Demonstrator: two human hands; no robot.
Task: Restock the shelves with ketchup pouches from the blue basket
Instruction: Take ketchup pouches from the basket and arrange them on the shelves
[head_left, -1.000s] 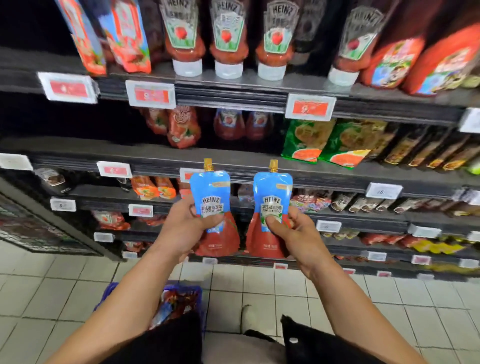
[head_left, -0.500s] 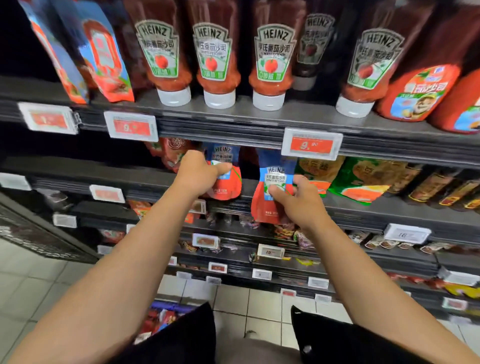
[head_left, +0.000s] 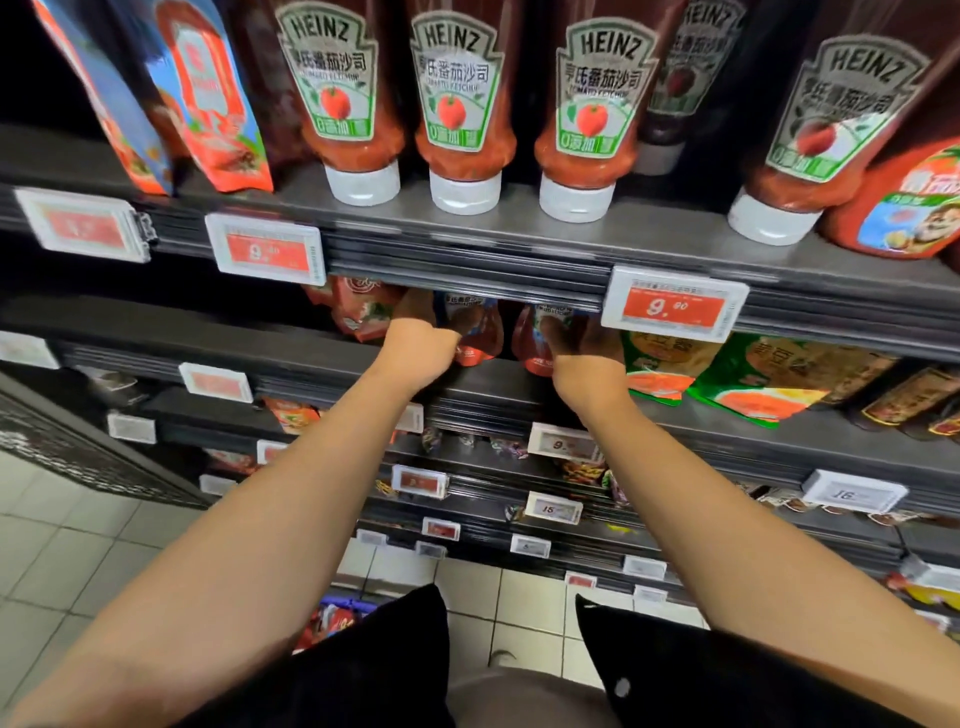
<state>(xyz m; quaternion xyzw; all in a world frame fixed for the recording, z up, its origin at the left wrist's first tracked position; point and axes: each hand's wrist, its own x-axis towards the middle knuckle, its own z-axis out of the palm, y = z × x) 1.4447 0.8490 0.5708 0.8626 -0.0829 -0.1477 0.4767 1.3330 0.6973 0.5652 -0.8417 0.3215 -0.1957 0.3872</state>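
- ketchup pouches: two, left pouch and right pouch, upright on second shelf
- left hand fingers wrapped on left pouch
- right hand fingers closed on right pouch
- blue basket on floor below
- four capped-down Heinz bottles fully seen above

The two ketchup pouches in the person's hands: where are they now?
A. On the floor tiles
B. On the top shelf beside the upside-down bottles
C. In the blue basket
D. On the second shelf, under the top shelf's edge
D: the left hand and right hand hold the two ketchup pouches on the second shelf, left of the green packets.
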